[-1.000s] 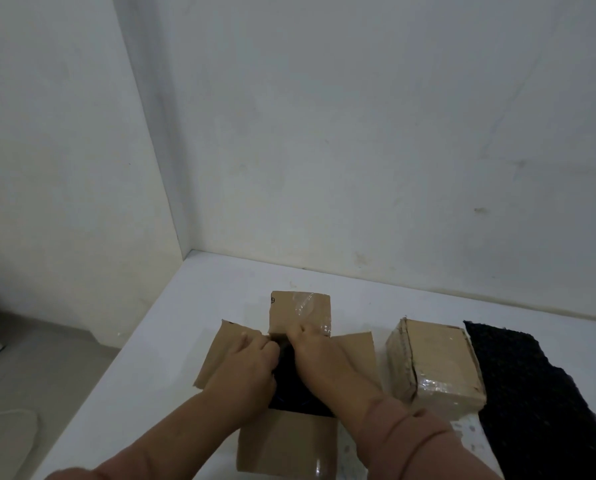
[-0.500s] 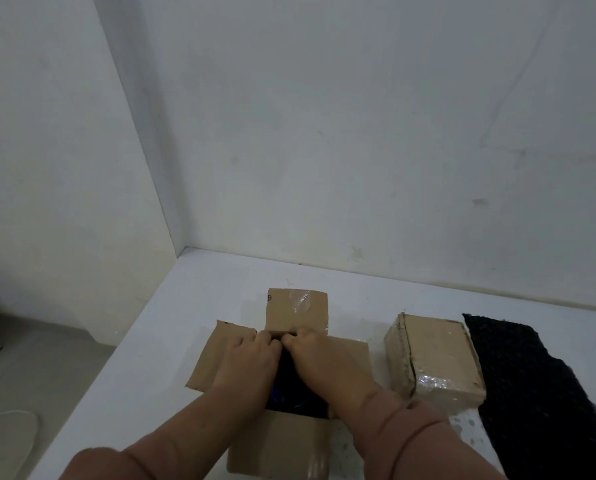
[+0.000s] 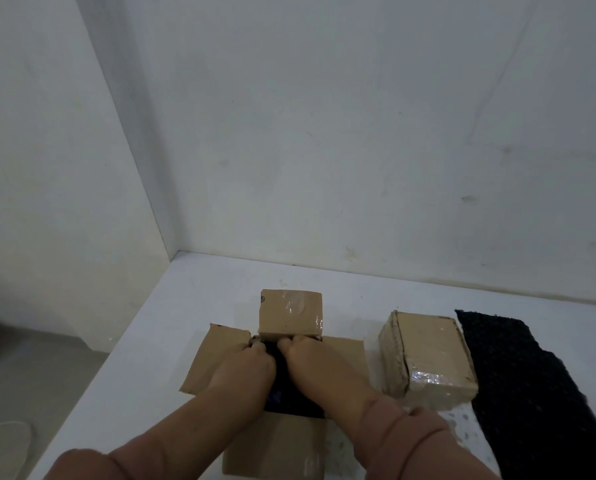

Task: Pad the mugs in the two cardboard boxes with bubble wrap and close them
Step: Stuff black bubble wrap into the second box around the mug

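Since fingers (image 3: 291, 342) curl unseen into open box (image 3: 220, 358), grip unreadable | left hand (image 3: 244, 370), right hand (image 3: 319, 367) on dark bubble wrap (image 3: 289, 405)

Boxes: two, one open box (image 3: 220, 355) and one closed box (image 3: 431, 351). The open one shows four flaps, all spread out. Black wrap: two pieces (a sheet (image 3: 531, 393) on the table (image 3: 192, 299), a piece (image 3: 289, 400) inside the open box). Hands: two, the left hand (image 3: 244, 368) and the right hand (image 3: 317, 362). Table: one.

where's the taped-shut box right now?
Head view, right of centre on the table: the taped box stands between the open box and the black bubble wrap sheet.
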`<state>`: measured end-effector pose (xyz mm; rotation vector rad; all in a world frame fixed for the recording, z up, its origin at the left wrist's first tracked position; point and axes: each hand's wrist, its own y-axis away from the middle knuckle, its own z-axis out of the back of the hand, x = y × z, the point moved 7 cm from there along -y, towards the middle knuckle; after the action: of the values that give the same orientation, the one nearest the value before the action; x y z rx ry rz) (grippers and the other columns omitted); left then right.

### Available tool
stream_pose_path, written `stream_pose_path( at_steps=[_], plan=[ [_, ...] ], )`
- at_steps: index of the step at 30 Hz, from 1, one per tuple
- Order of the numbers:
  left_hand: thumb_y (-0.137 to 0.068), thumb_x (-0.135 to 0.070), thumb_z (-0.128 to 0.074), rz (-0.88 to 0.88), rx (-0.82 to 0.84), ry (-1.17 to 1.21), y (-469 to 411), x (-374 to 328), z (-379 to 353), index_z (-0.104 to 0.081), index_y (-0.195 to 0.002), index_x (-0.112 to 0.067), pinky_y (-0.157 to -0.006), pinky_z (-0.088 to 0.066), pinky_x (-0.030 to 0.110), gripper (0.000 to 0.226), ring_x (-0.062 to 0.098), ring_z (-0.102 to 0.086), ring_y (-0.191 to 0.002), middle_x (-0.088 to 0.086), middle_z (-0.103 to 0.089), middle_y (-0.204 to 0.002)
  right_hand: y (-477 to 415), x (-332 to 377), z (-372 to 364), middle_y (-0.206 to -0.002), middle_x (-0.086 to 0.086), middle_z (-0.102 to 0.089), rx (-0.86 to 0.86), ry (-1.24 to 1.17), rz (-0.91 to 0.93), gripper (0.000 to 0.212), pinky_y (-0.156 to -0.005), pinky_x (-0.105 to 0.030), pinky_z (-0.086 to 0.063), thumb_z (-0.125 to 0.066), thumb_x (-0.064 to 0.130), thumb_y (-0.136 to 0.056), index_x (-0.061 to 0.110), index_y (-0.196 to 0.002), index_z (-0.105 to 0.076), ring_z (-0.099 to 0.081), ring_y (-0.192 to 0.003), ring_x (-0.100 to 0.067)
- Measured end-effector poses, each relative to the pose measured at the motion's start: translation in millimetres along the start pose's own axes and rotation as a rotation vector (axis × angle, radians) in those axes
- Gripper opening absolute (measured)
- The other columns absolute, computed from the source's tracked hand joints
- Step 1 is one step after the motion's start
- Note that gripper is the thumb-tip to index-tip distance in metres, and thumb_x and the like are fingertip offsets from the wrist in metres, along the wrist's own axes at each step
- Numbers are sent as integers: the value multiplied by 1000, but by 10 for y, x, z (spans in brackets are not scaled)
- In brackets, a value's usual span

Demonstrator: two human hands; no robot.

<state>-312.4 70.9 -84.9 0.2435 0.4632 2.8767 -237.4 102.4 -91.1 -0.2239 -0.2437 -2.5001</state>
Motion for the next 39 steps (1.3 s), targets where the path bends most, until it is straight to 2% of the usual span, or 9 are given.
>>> stream_pose_path(
  at_steps=[3, 12, 15, 23, 26, 29, 33, 36, 39],
  plan=[
    [-95, -16, -48, -5, -19, -10, 1, -12, 30, -52, -125, -11, -102, -39, 32, 31, 23, -51, -116, 12, -51, -132, 49, 6, 38, -105, -13, -61, -23, 1, 26, 22, -72, -40, -53, -44, 14, -92, 19, -114, -44, -63, -90, -30],
    [-94, -21, -50, 23, -11, -127, 27, -20, 17, -55, -126, -11, -101, -34, 35, 34, 26, -43, -121, 12, -44, -136, 59, 15, -34, -112, -15, -57, 10, 70, 19, 24, -74, -40, -52, -48, 9, -92, 10, -116, -49, -61, -94, -31],
    [-93, -23, -50, 66, -35, -184, 52, 66, 32, -58, -114, -17, -97, -33, 37, 24, 26, -45, -115, 6, -54, -122, 63, 26, -19, -118, -16, -56, 10, 85, 15, 26, -80, -37, -49, -45, 6, -93, 7, -118, -50, -59, -101, -31],
    [-91, -20, -50, 104, -54, -107, 46, 110, 17, -58, -103, -19, -94, -32, 35, 15, 23, -51, -106, 3, -62, -109, 82, 53, 59, -115, -14, -55, -16, 92, 15, 25, -67, -32, -38, -42, 1, -92, 6, -113, -54, -60, -93, -30],
    [-92, -19, -48, 82, -76, -65, 46, 122, 17, -58, -105, -18, -93, -36, 33, 16, 22, -53, -104, 5, -61, -111, 94, 38, 51, -117, -14, -54, -1, 75, -1, 27, -71, -35, -44, -42, 2, -92, 8, -116, -53, -59, -97, -31],
    [-90, -21, -50, 89, -112, 47, 45, 190, 80, -61, -93, -21, -84, -44, 27, 11, 17, -57, -89, 3, -66, -105, 66, -15, 79, -118, -14, -54, 21, 15, -18, 30, -79, -38, -49, -43, 5, -91, 10, -119, -54, -58, -100, -31],
    [-86, -24, -53, 187, -266, 344, 109, 287, 288, -66, -102, -31, -77, -52, 22, 22, 11, -65, -79, -8, -70, -100, 200, -328, 483, -122, -4, -58, -208, -242, -149, 37, -90, -29, -44, -40, 7, -91, 19, -120, -60, -55, -108, -22],
    [-95, -22, -45, 157, -311, 619, 109, -35, 501, -62, -106, -31, -77, -47, 17, 23, 11, -64, -86, -10, -65, -105, 605, -811, 817, -111, -6, -66, -427, -467, -302, 28, -87, -17, -40, -50, 4, -90, 11, -108, -69, -60, -102, -17],
    [-94, -16, -46, -24, -275, 849, -13, -721, 700, -63, -104, -26, -69, -41, 12, 21, 9, -56, -87, -6, -62, -105, 1213, -1404, 939, -96, -4, -70, -646, -663, -486, 22, -85, -28, -50, -56, 3, -86, 15, -92, -73, -66, -90, -19]
  ],
)
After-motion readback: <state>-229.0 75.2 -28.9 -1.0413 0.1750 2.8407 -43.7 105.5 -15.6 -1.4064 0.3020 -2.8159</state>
